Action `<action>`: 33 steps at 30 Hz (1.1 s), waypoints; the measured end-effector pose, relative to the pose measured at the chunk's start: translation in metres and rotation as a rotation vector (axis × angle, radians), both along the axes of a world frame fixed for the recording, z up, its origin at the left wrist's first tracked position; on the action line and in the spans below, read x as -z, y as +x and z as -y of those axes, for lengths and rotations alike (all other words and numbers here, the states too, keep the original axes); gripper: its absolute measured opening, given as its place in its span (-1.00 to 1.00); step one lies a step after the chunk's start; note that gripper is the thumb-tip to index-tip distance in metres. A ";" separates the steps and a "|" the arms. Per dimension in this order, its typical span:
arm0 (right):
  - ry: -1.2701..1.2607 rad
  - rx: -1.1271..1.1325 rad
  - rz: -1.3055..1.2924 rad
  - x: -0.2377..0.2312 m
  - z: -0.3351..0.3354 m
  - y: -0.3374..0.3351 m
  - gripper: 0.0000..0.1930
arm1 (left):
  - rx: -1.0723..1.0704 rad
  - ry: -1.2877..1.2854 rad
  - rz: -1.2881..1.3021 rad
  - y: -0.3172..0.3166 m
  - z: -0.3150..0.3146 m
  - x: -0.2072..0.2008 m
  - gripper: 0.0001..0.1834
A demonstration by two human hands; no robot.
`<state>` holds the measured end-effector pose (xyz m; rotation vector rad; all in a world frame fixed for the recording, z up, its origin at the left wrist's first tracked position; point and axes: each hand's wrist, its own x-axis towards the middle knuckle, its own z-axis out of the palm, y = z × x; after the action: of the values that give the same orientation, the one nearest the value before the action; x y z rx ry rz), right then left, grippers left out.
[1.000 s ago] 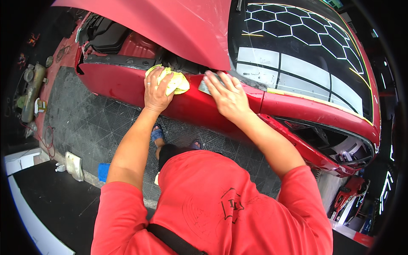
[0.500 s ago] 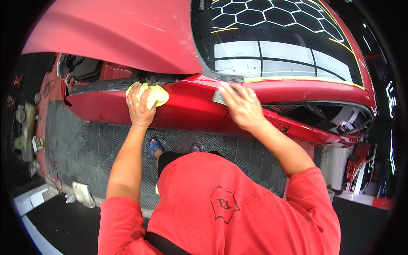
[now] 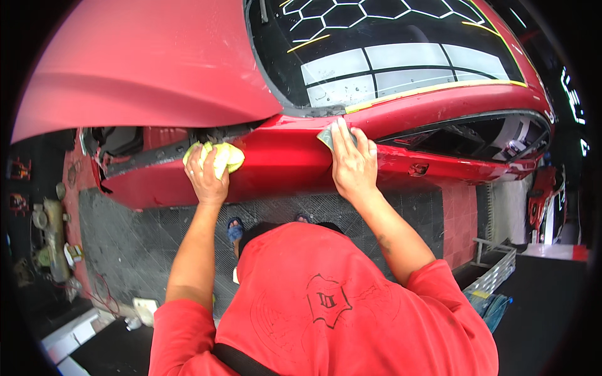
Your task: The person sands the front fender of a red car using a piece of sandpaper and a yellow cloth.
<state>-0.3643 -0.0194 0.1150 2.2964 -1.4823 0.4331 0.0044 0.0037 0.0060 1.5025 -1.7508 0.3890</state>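
left hand point(image 3: 207, 180) curled over yellow cloth point(image 3: 234, 158) | right hand point(image 3: 354, 166) lay near-flat over grey pad point(image 3: 325, 137) | looked mid-job tbh, fender point(image 3: 282, 152) shiny, hood point(image 3: 157, 69) dull, couldn't tell what remained

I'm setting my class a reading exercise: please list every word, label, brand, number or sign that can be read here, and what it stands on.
Red shirt: black emblem with marks inside; I'm not copying any lettering.
Small whitish package, far left: too small to read.
Yellow cloth, grey pad, red car: no readable text shows.
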 end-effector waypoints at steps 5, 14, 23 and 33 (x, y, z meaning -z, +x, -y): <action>-0.010 0.135 0.040 0.000 0.006 0.025 -0.43 | 0.057 0.043 0.003 0.007 0.003 -0.004 -0.21; 0.014 -0.041 -0.029 -0.023 0.017 0.008 -0.47 | 0.198 0.068 0.021 0.016 0.004 -0.004 -0.28; 0.059 -0.069 0.145 -0.007 0.009 0.076 -0.52 | 0.215 0.040 0.034 0.024 0.002 0.000 -0.27; 0.095 -0.031 0.019 -0.015 0.007 0.056 -0.52 | 0.227 0.004 0.014 0.019 0.002 0.005 -0.36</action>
<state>-0.3081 -0.0263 0.1302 2.3978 -1.5077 0.4022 0.0233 0.0014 0.0014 1.2880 -1.9098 0.2807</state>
